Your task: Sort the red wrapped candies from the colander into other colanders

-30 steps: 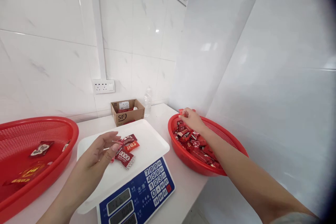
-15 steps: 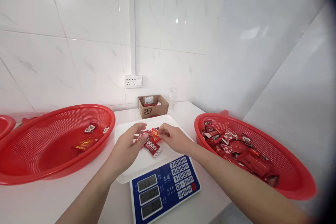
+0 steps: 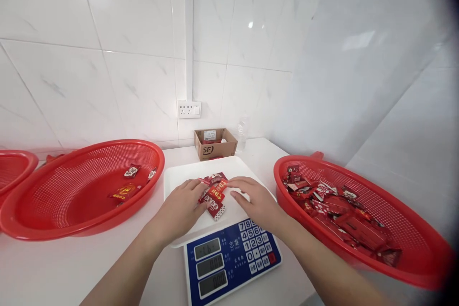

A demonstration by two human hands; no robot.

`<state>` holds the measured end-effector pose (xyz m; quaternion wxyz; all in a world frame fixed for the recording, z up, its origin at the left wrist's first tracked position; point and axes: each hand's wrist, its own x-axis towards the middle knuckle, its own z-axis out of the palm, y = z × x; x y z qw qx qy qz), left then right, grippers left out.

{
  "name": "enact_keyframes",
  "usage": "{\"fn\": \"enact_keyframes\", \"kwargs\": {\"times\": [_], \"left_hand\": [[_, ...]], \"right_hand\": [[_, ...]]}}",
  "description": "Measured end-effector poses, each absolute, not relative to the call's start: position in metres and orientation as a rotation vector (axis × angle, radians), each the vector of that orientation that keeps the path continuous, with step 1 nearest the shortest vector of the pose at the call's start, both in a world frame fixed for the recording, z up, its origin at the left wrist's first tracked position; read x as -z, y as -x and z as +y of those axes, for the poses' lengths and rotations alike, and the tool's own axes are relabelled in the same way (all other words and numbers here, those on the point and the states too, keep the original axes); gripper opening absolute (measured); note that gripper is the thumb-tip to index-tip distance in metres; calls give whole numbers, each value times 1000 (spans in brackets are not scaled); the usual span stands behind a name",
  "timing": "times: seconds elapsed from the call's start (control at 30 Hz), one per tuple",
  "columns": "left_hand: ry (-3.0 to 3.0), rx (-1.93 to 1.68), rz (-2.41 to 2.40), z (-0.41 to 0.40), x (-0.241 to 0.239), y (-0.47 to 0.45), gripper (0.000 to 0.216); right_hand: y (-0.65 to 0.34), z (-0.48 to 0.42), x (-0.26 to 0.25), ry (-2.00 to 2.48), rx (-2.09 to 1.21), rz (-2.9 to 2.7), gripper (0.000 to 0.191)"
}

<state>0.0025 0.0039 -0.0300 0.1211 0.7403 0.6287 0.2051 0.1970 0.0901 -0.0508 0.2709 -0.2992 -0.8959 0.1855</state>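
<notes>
The left fingers [image 3: 196, 190] are bent, their tips pressed against the near left edge of a small heap of red packets [image 3: 215, 194]; whether they pinch one cannot be told. The right fingers [image 3: 241, 182] lie stretched out and loosely spread, palm down, holding nothing, their tips just beside the heap's right edge. The left hand [image 3: 182, 208] and right hand [image 3: 258, 203] flank the heap from either side.

The heap sits in the middle of the white pan [image 3: 182, 177] of the scale [image 3: 233, 258], whose blue front panel with keypad and three displays faces the person.

Left of the scale stands a wide red basket [image 3: 86, 222] with a few packets on its floor, and further left of the scale shows the rim of another red basket [image 3: 17, 162]. Right of the scale is a third red basket [image 3: 412, 267] holding many red packets. Behind the scale, against the tiled wall, are a cardboard box [image 3: 215, 146] and a clear bottle [image 3: 243, 129]; above them on the wall is a socket strip [image 3: 189, 109].
</notes>
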Motion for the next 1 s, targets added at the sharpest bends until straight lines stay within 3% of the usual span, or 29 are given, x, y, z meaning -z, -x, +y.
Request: {"fn": "enact_keyframes", "kwargs": {"times": [0.23,0.47,0.7,1.0], "left_hand": [[-2155,-566,1862,4,30,-1,40],[-2101,-481,1853,1,30,-7,52],[-2080,-335,1807,12,33,-21,66],[-2057,-297,1963,52,46,-39,75]], "right_hand": [[-264,59,101,992,-323,-1777,20],[-298,51,172,1226,-797,-1475,38],[-302,57,171,1210,-1073,-1351,44],[-303,54,172,1175,-1200,-1354,45]]}}
